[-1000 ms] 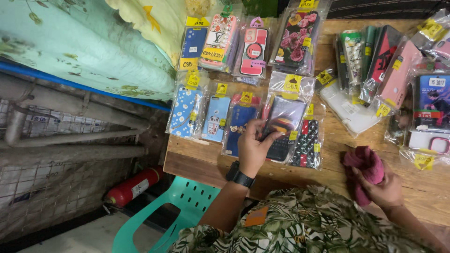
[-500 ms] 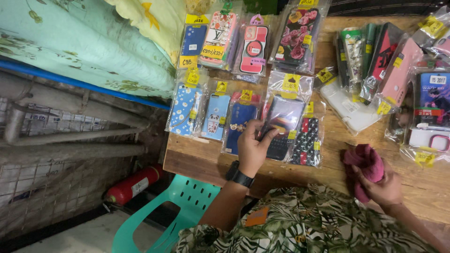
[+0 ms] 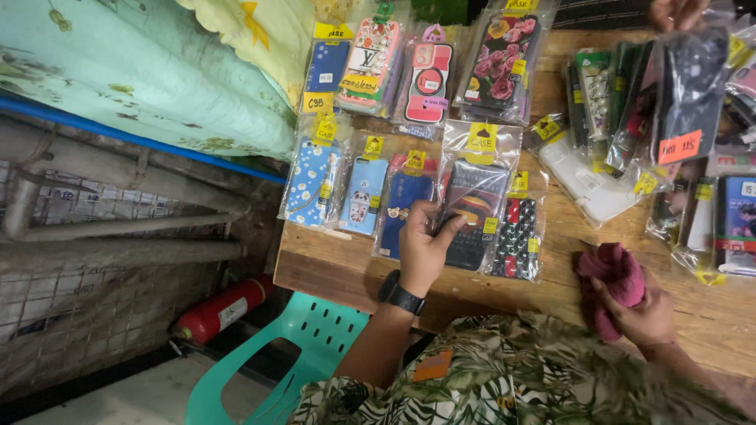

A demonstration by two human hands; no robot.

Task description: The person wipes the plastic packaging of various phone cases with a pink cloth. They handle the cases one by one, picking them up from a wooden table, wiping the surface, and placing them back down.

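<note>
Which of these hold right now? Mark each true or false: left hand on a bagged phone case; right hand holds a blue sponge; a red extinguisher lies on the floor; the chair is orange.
1. The left hand rests on a bagged dark phone case: true.
2. The right hand holds a blue sponge: false, it grips a dark pink cloth.
3. A red fire extinguisher lies on the floor: true.
4. The chair is orange: false, it is teal.

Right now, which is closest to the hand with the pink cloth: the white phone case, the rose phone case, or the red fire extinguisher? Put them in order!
From the right hand holding the pink cloth:
1. White phone case, just above it on the wooden table.
2. Rose phone case, farther up at the table's back.
3. Red fire extinguisher, far left, down on the floor.
</note>
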